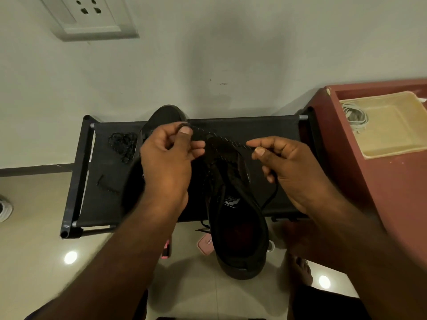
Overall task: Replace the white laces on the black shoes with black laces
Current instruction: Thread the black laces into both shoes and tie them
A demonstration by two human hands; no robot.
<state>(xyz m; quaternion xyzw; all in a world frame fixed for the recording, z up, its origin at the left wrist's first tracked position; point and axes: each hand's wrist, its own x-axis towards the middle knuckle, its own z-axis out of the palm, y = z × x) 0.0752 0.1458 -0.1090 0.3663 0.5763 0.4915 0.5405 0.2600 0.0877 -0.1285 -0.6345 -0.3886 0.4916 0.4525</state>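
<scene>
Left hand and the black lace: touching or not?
Touching. The head view shows the left hand pinching the black lace between thumb and forefinger.

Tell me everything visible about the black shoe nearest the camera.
The black shoe looks like dark knit fabric with a black sole. It rests on the black rack, toe toward the wall, heel overhanging the front edge toward the camera. Its opening shows a dark reddish insole and a small white logo at the tongue. A black lace threaded through it is pinched taut above it by the left hand and the right hand.
</scene>
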